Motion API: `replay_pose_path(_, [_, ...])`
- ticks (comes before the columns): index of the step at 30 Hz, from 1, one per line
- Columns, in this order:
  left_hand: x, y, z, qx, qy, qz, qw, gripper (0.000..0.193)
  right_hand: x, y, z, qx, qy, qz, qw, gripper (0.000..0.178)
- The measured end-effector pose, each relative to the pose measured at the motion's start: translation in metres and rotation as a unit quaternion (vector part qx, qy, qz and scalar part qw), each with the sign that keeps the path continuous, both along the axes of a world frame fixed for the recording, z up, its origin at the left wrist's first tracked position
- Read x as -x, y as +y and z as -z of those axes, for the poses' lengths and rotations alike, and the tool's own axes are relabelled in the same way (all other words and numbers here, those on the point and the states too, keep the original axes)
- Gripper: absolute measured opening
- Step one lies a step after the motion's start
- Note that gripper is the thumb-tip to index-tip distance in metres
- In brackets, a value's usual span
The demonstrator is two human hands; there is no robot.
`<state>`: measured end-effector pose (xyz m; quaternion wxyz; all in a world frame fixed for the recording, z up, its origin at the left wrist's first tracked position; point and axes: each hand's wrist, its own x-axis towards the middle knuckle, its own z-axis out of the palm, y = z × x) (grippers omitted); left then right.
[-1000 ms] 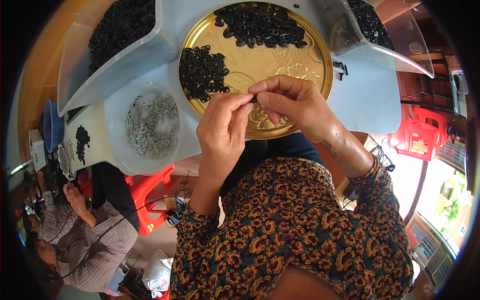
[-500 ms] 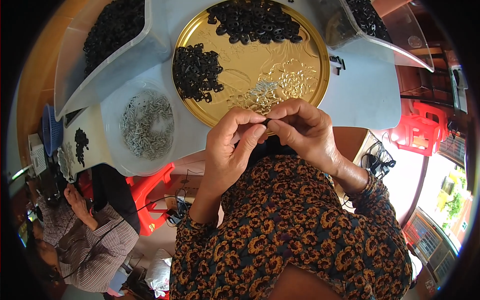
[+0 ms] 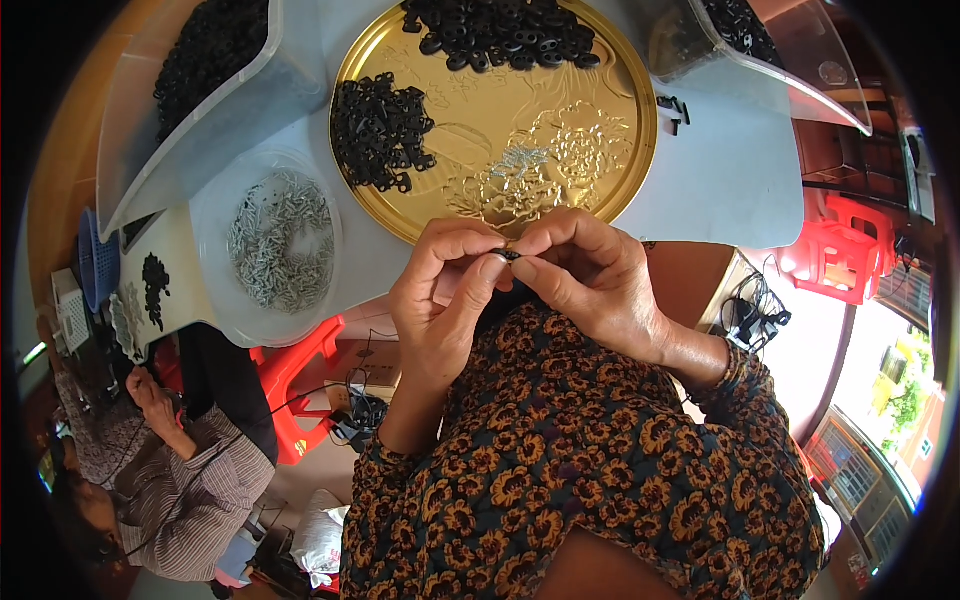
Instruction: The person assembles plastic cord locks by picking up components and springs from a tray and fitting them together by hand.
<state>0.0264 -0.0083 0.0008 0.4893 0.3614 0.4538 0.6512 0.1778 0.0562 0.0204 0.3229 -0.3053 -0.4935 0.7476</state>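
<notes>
A small black plastic part [image 3: 510, 254] is pinched between my left hand [image 3: 445, 290] and my right hand [image 3: 590, 275], at the near edge of the round gold tray [image 3: 470, 95]. Both hands are closed, thumbs and forefingers meeting on the part, whose details are mostly covered by the fingertips. On the tray lie a pile of black oval pieces [image 3: 510, 35] at the far side, a pile of small angular black pieces [image 3: 380, 130] at the left, and some small silver screws [image 3: 522, 160] in front of my hands.
A clear round tub of silver screws [image 3: 280, 240] stands left of the tray. Clear bins with black parts rise at far left [image 3: 285, 70] and far right [image 3: 800, 85]. Loose black pieces [image 3: 676, 115] lie right of the tray. Another person [image 3: 190, 490] sits at left, near a red stool [image 3: 300, 390].
The black part is turned between my fingertips, and more of it shows. My hands have shifted slightly left. The whole table appears a little higher and further left.
</notes>
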Motion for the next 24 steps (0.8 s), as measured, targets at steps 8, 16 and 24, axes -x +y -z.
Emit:
replay_pose_path(8, [0.016, -0.01, 0.006, 0.009, -0.036, -0.032, 0.999, 0.014, -0.006, 0.042, -0.002, -0.37, -0.199, -0.016, 0.907, 0.014])
replay_pose_path(16, [0.02, -0.008, 0.005, 0.038, -0.017, -0.079, 0.996, 0.014, -0.015, 0.064, 0.003, -0.538, -0.335, -0.05, 0.772, 0.014])
replay_pose_path(24, [0.021, -0.004, 0.003, 0.043, -0.024, -0.088, 0.995, 0.013, -0.024, 0.067, 0.001, -0.557, -0.341, -0.086, 0.752, 0.013])
